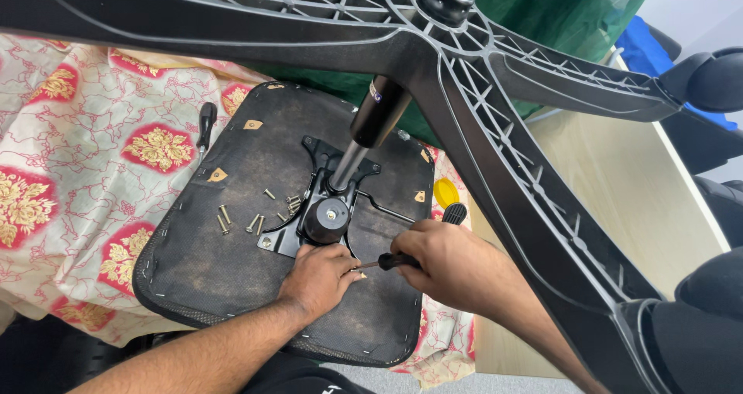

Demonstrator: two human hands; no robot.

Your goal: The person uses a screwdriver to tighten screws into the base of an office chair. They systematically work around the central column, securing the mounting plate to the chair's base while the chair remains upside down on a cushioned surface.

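Right hand (449, 258) grips a screwdriver (387, 262), left hand (321, 274) pinches a screw at the seat plate (309, 208)

Chair base (480, 77): black moulded plastic, ribbed, slight sheen. Gas cylinder (378, 114): glossy black sleeve over a bright polished metal rod. Seat underside (232, 270): dark, matt, rough fabric, worn and dusty, stapled at the rim. Mounting plate (298, 224): black painted metal, semi-gloss. Loose screws (255, 222): dull brass-coloured metal. Tablecloth (85, 146): printed cloth, matt. Tabletop (619, 193): smooth pale wood-look board.
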